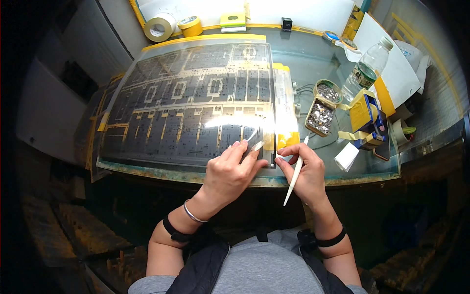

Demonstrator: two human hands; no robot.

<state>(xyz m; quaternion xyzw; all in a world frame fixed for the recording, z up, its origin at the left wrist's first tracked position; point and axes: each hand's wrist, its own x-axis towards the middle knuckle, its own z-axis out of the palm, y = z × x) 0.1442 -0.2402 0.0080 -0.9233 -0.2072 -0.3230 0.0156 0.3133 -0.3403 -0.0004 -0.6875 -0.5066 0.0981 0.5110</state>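
Note:
A dark patterned film sheet (pixel 166 132) under a clear glossy layer lies on the glass-topped table. My left hand (pixel 229 171) rests at its near right corner, fingers stretched out on the surface. Pale slivers show by those fingertips; whether they are objects or reflections I cannot tell. Just right of the corner, my right hand (pixel 308 171) holds a slim white pen-shaped tool (pixel 292 185), slanting down toward me. Its thumb and forefinger come together near the sheet's edge; anything small pinched there is hidden.
Two small containers of shiny bits (pixel 321 117) stand right, near a clear bottle (pixel 364 71), a yellow-and-blue tape dispenser (pixel 364 112) and a folded white paper (pixel 346 157). Tape rolls (pixel 160 27) sit at the back left. A phone (pixel 383 149) lies by the right edge.

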